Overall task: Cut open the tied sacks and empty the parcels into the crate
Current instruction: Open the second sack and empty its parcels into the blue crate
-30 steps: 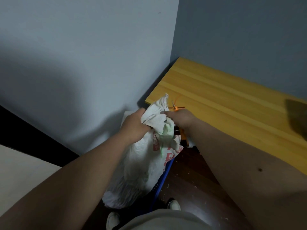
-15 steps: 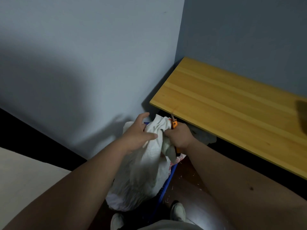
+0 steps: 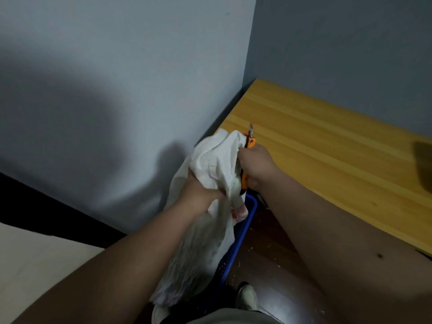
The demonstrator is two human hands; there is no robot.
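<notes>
Sack (image 3: 210,230) of crumpled white woven cloth is being held upright at the centre, over the blue perforated plastic crate (image 3: 236,244) at 6 o'clock. Its bunched neck is being gripped by the left hand (image 3: 198,197). An orange utility knife (image 3: 249,148), blade up, is being clasped by the right hand (image 3: 254,164) at 1 o'clock, before the smooth wooden bench (image 3: 327,148).

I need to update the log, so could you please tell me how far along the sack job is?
Done: nothing visibly emptied. In hand: the left hand grips the white sack over the blue crate, while the right hand holds the orange knife. Left: emptying; no parcels are visible.
</notes>
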